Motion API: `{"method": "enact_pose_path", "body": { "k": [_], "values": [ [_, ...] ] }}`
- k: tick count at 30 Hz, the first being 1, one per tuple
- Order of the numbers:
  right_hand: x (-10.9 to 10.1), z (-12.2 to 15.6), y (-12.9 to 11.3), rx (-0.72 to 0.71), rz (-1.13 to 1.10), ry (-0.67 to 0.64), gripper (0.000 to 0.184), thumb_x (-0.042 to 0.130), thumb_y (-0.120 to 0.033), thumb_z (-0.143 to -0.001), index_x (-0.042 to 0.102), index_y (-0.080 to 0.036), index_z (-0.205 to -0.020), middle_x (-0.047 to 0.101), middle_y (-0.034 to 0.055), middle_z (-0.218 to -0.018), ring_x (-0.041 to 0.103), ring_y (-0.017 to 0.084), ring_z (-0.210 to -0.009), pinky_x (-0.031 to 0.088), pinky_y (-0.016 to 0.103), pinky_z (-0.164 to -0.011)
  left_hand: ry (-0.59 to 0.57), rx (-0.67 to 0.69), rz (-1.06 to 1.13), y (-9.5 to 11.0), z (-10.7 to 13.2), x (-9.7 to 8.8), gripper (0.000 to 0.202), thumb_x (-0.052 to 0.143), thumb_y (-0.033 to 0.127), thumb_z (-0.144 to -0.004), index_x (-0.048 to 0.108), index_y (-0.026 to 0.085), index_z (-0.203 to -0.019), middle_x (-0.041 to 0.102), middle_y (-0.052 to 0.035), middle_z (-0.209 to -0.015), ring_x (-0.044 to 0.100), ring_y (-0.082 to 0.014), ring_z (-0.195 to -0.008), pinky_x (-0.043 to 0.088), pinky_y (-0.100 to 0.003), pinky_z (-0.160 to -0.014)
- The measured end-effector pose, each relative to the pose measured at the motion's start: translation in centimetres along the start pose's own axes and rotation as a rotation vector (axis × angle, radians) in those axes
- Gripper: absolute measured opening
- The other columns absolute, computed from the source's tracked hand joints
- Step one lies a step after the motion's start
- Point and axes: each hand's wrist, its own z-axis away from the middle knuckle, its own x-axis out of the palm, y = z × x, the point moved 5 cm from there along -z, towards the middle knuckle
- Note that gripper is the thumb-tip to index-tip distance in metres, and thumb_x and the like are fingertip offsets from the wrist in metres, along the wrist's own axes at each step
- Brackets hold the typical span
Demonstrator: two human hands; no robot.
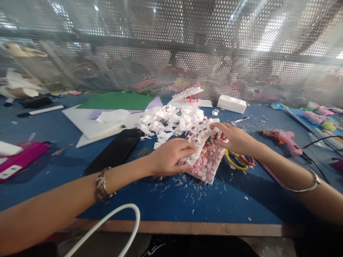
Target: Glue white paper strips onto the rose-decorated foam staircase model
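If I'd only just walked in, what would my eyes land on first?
Probably the pink rose-covered piece between the left hand and right hand, partly covered by a white layer with dark red spots. Next might be the bright heap of white scraps behind it, then the pink glue gun lying on the right of the blue table.

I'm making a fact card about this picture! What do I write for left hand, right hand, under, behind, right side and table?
Left hand: touching a white sheet dotted with dark red
Right hand: at that sheet's right edge
Under: a piece covered in pink, rose-like shapes, partly hidden by the sheet
Behind: a heap of torn white scraps
Right side: a pink glue gun
Table: blue top, sprinkled with small white bits
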Motion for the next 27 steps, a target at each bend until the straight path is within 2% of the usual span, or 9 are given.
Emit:
{"method": "enact_pose_path", "body": {
  "k": [2,4,7,9,11,14,17,22,27],
  "values": [
    [-0.1,-0.3,0.0,0.008,-0.009,0.031,0.052,0.045,-0.037,-0.080,0.038,-0.020,-0.128,0.054,0.0124,-0.111,0.056,0.018,-0.077,0.044,0.038,-0.072,-0.017,-0.053,0.159,-0.6,0.0,-1.0,0.045,0.028,0.045,-0.091,0.054,0.019,-0.119,0.057,-0.0089,-0.120,0.053,-0.0198,-0.107,0.042,-0.035,-0.093],
    [-0.4,-0.5,-0.1,0.012,-0.035,0.057,0.047,0.045,-0.037,-0.080,0.042,-0.021,-0.123,0.055,0.0112,-0.108,0.055,0.017,-0.075,0.044,0.036,-0.070,0.067,-0.143,0.239,-1.7,0.1,-2.7,0.041,0.028,0.040,-0.092,0.058,0.020,-0.112,0.060,-0.0074,-0.112,0.055,-0.0169,-0.101,0.044,-0.032,-0.090],
    [-1.0,-0.8,-0.2,0.013,-0.104,0.098,0.035,0.044,-0.035,-0.081,0.050,-0.021,-0.113,0.058,0.0082,-0.101,0.055,0.015,-0.076,0.044,0.033,-0.071,0.261,-0.269,0.165,-3.9,0.6,-5.6,0.034,0.038,0.038,-0.089,0.063,0.018,-0.101,0.061,-0.0065,-0.102,0.055,-0.0168,-0.098,0.043,-0.032,-0.091],
    [-1.3,-1.1,-0.2,0.016,-0.168,0.117,0.031,0.047,-0.037,-0.080,0.053,-0.021,-0.105,0.060,0.0056,-0.096,0.055,0.014,-0.075,0.044,0.031,-0.070,0.363,-0.336,0.108,-5.4,0.9,-7.2,0.032,0.042,0.038,-0.086,0.063,0.017,-0.097,0.062,-0.0064,-0.099,0.056,-0.0162,-0.094,0.046,-0.030,-0.085],
    [-1.3,-1.7,0.0,0.029,-0.238,0.131,0.029,0.051,-0.039,-0.077,0.055,-0.021,-0.099,0.061,0.0037,-0.091,0.055,0.013,-0.071,0.044,0.030,-0.068,0.366,-0.423,0.097,-7.0,1.1,-7.9,0.032,0.045,0.038,-0.084,0.061,0.017,-0.101,0.061,-0.0059,-0.100,0.058,-0.0136,-0.084,0.048,-0.027,-0.079],
    [-1.2,-2.6,0.3,0.069,-0.353,0.162,0.026,0.051,-0.042,-0.077,0.054,-0.020,-0.089,0.062,0.0036,-0.086,0.055,0.012,-0.069,0.044,0.030,-0.066,0.240,-0.466,0.037,-8.4,0.8,-7.5,0.036,0.043,0.039,-0.085,0.055,0.016,-0.109,0.061,-0.0074,-0.102,0.059,-0.0130,-0.082,0.049,-0.025,-0.074],
    [-1.0,-3.3,0.5,0.106,-0.475,0.160,0.027,0.050,-0.045,-0.077,0.050,-0.019,-0.082,0.061,0.0038,-0.080,0.054,0.011,-0.065,0.044,0.028,-0.060,0.130,-0.438,-0.071,-8.7,0.2,-6.4,0.037,0.039,0.038,-0.086,0.053,0.015,-0.112,0.060,-0.0093,-0.106,0.058,-0.0149,-0.088,0.046,-0.027,-0.078],
    [-1.3,-4.0,1.1,0.129,-0.605,0.108,0.023,0.048,-0.041,-0.077,0.047,-0.019,-0.084,0.058,0.0018,-0.077,0.054,0.009,-0.066,0.046,0.026,-0.060,-0.026,-0.396,-0.196,-9.6,-1.1,-4.4,0.034,0.049,0.034,-0.080,0.058,0.018,-0.108,0.058,-0.0115,-0.109,0.057,-0.0236,-0.092,0.043,-0.031,-0.072],
    [-0.5,-4.9,2.7,0.143,-0.571,0.037,0.019,0.044,-0.034,-0.079,0.049,-0.018,-0.088,0.059,0.0037,-0.081,0.057,0.011,-0.072,0.049,0.027,-0.065,-0.008,-0.398,-0.253,-12.3,-3.1,-4.4,0.033,0.048,0.035,-0.082,0.058,0.018,-0.108,0.058,-0.0107,-0.108,0.057,-0.0215,-0.089,0.044,-0.031,-0.072]
  ]
}}
